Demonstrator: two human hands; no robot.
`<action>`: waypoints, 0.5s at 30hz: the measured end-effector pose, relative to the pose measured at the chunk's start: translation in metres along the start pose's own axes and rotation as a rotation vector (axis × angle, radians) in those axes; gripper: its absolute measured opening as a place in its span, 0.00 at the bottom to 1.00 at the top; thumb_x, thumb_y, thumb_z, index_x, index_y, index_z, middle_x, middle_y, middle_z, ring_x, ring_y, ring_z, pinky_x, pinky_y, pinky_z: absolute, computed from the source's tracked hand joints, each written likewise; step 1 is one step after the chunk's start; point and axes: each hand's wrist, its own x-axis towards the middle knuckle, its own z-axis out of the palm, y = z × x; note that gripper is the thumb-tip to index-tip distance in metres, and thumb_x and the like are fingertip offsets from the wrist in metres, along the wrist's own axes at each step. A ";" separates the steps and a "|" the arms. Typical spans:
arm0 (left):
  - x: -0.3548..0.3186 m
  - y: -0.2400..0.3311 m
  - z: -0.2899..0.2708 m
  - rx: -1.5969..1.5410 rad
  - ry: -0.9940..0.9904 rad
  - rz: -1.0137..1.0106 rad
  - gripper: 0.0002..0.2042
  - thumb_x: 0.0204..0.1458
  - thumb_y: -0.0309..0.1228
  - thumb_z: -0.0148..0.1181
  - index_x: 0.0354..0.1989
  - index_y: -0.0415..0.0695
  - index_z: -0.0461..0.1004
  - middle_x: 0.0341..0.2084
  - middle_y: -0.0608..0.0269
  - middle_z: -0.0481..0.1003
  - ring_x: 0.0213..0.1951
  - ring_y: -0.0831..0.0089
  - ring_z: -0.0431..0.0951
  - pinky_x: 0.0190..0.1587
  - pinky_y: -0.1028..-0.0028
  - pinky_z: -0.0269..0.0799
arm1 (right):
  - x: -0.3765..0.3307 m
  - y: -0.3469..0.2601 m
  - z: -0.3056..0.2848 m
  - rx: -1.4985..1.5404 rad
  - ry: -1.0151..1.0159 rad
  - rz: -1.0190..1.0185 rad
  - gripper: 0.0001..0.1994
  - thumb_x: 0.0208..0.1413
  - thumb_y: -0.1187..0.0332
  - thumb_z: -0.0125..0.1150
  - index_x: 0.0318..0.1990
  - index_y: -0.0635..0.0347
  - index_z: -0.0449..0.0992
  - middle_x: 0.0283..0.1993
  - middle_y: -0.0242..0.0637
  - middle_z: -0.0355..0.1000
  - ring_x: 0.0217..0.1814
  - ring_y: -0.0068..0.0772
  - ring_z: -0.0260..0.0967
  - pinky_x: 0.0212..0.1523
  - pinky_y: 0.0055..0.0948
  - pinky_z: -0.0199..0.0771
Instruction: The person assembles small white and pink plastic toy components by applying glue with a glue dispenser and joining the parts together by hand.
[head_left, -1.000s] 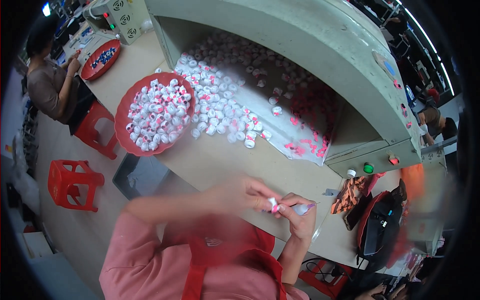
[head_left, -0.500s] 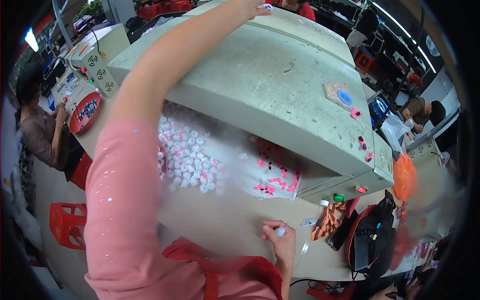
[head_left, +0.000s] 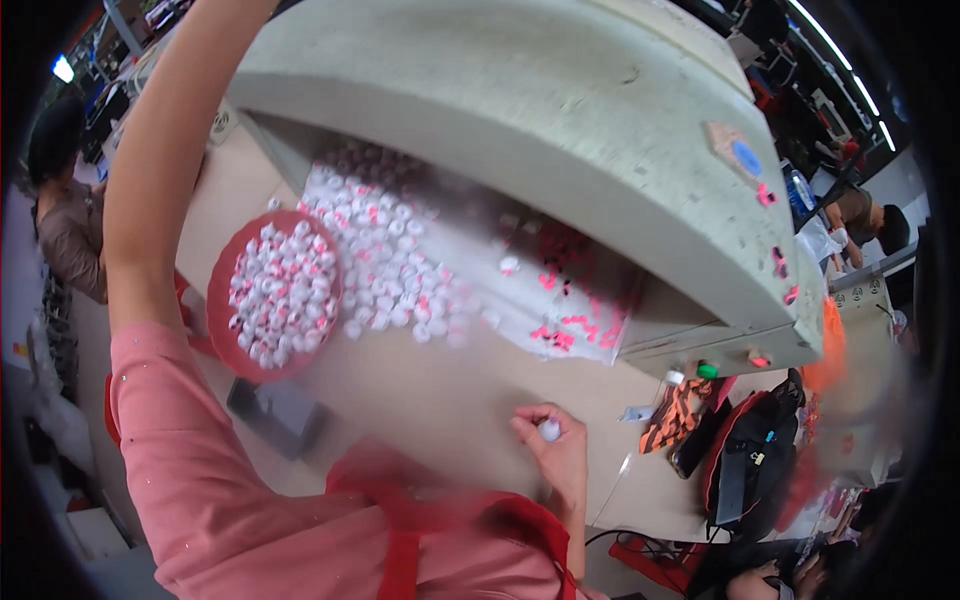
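My right hand [head_left: 552,447] rests on the tan worktable [head_left: 430,390] near its front edge, fingers closed around a small white cap [head_left: 549,431]. My left arm in a pink sleeve rises along the left side and runs out past the top edge, so my left hand is out of view. A red round tray [head_left: 222,300] heaped with white and pink caps [head_left: 285,290] sits left of centre. More loose caps [head_left: 390,270] lie piled under the hood of a grey-green machine [head_left: 560,140].
A second person [head_left: 68,215] sits at far left, and another person [head_left: 865,215] at far right. A black bag [head_left: 755,450] and an orange patterned cloth [head_left: 675,415] lie at the table's right end. Green and red buttons [head_left: 708,370] sit on the machine's front.
My left arm swung up from meeting my right hand to reach overhead out of frame. My right hand stayed low on the table with the cap. The view tilted and shifted.
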 end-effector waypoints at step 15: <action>-0.132 -0.257 -0.006 0.930 -0.526 -0.162 0.21 0.48 0.48 0.50 0.46 0.47 0.71 0.45 0.55 0.70 0.48 0.58 0.69 0.52 0.65 0.62 | -0.039 0.014 0.047 -0.060 -0.077 -0.001 0.07 0.45 0.75 0.63 0.33 0.66 0.75 0.25 0.31 0.70 0.25 0.16 0.65 0.27 0.15 0.66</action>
